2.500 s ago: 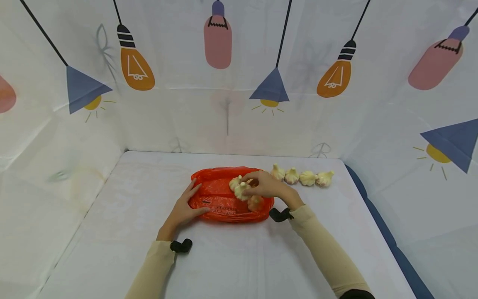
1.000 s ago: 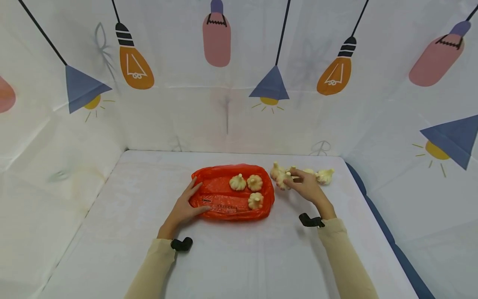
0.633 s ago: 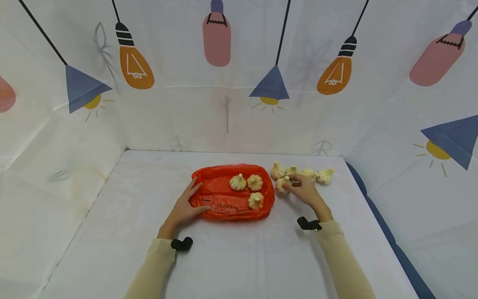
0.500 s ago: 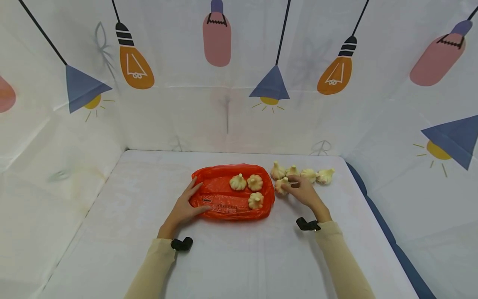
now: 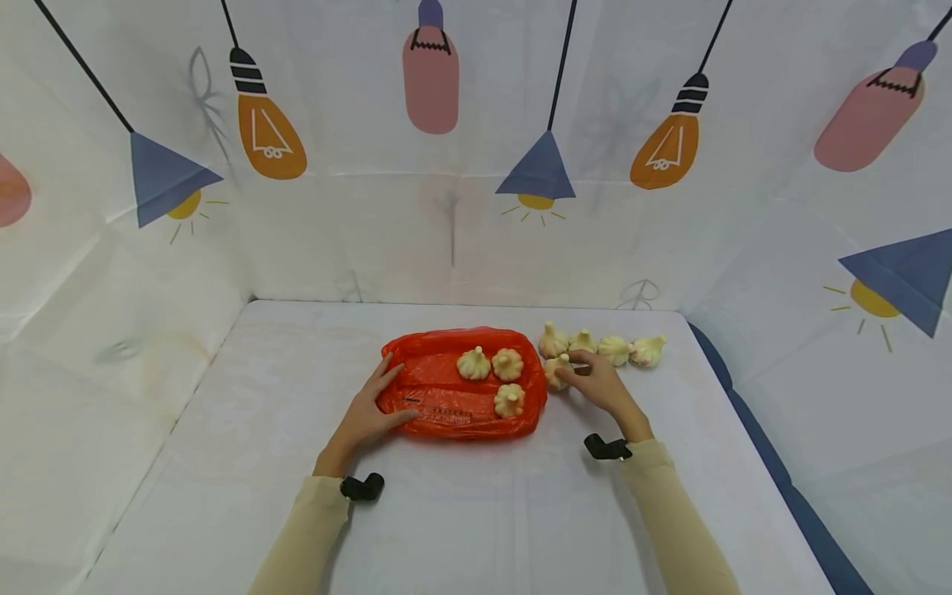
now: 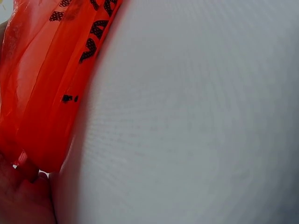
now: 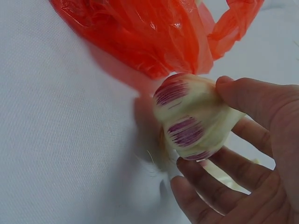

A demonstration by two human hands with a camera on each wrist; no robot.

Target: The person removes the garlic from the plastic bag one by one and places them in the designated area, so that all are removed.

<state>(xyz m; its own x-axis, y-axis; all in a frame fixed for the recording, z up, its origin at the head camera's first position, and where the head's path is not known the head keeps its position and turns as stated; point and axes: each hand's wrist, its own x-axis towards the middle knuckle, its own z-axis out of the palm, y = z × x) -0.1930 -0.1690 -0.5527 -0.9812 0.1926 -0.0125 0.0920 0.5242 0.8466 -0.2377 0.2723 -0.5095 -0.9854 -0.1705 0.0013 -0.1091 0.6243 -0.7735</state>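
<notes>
A red plastic bag [image 5: 426, 373], spread open like a shallow tray, lies mid-table with three garlic bulbs [image 5: 473, 364] inside. At its left end my left hand [image 5: 364, 419] rests with spread fingers on the rim, thumb along the front side; the left wrist view catches the bag's printed side [image 6: 51, 93] and a bit of that hand. My right hand [image 5: 604, 390] pinches another garlic bulb [image 5: 556, 373] between thumb and fingers, right beside the bag's right rim. In the right wrist view this bulb [image 7: 196, 116] shows purple streaks, its base turned toward the bag.
Behind the right hand, a row of several garlic bulbs [image 5: 613, 350] stands on the white table [image 5: 461, 521], reaching from near the bag's right rim toward the right edge. White cloth walls [image 5: 335, 240] printed with lamps enclose the back and sides.
The right hand put a garlic bulb into the bag, went right to the row, and now moves left with another bulb to the bag's rim. The left hand has stayed put.
</notes>
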